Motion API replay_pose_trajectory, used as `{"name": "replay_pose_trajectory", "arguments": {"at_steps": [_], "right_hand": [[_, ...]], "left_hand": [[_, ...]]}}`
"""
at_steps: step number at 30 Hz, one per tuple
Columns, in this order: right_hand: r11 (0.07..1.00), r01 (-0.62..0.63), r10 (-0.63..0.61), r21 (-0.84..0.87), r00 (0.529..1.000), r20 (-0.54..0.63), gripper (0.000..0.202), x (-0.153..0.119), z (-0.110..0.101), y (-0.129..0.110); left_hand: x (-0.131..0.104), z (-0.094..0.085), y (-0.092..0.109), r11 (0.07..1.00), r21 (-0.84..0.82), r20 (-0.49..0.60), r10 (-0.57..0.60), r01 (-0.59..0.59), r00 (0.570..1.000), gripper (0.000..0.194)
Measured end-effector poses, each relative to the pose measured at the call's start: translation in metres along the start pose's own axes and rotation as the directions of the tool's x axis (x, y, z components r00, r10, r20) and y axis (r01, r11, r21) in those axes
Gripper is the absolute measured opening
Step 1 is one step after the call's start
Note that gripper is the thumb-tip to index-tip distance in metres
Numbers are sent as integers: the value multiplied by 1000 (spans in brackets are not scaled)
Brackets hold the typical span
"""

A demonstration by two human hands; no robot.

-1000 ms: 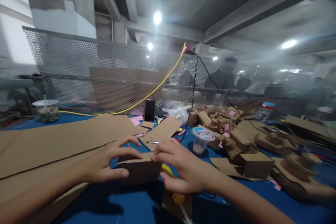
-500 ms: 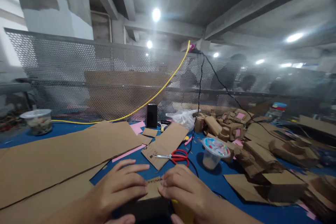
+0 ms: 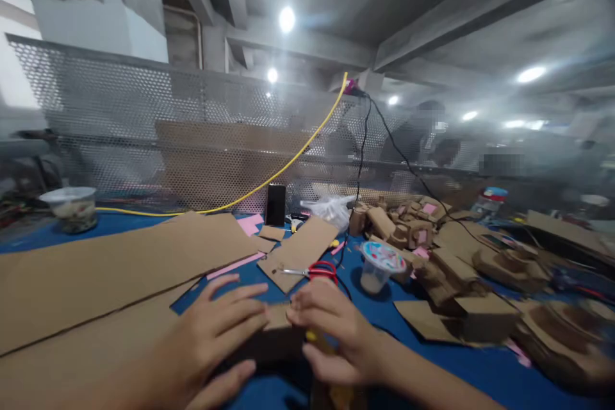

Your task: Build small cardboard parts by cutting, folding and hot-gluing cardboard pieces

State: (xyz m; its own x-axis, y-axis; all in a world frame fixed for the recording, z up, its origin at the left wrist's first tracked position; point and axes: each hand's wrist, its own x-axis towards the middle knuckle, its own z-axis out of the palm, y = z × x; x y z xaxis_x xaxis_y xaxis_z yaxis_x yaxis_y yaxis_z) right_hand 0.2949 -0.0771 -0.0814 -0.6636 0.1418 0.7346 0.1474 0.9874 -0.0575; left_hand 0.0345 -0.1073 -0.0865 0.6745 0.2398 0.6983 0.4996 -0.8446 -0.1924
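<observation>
Shifted back from red-handled metal scissors (image 3: 323, 271): one brown cardboard box (image 3: 278, 318), which my half-curled right hand (image 3: 339, 330) and loosely spread left hand (image 3: 209, 336) touched.

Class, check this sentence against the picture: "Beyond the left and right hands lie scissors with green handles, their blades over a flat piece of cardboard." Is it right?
Not quite. The head view shows that the scissors have red handles, not green. They do lie beyond the left hand and right hand, blades over a flat piece of cardboard.
</observation>
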Motion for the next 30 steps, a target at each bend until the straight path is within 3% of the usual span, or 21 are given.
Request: {"name": "replay_pose_trajectory", "arguments": {"at_steps": [2, 4, 7, 12, 16, 21, 27, 30], "right_hand": [[998, -63, 63, -20, 998, 7, 14, 10, -2, -10], [971, -228, 226, 72, 974, 31, 14, 14, 1, -16], [938, -323, 321, 125, 946, 32, 30, 19, 7, -17], [850, -474, 467, 230, 880, 89, 37, 24, 11, -5], [764, -579, 525, 285, 815, 247, 35, 27, 4, 3], [680, -680, 517, 276, 711, 477, 26, 44, -8, 11], [651, -753, 499, 96, 519, 694, 12, 74, -18, 20], [673, -740, 505, -23, 436, 745, 14, 86, -22, 24]], "left_hand": [[7, -8, 9, 999, -34, 14, -41, 42, 999, 30], [17, -12, 15, 989, -73, 116, -123, 132, 986, 29], [36, -16, 20, 934, -96, 316, -300, 345, 900, 32], [56, -20, 23, 857, -54, 379, -458, 513, 804, 32], [65, -22, 21, 751, -47, 478, -562, 659, 675, 30], [87, -29, 7, 676, 26, 659, -565, 736, 496, 21], [119, -22, -21, 687, 112, 873, -413, 718, 260, 17], [126, -17, -25, 702, 116, 916, -350, 703, 198, 14]]}}
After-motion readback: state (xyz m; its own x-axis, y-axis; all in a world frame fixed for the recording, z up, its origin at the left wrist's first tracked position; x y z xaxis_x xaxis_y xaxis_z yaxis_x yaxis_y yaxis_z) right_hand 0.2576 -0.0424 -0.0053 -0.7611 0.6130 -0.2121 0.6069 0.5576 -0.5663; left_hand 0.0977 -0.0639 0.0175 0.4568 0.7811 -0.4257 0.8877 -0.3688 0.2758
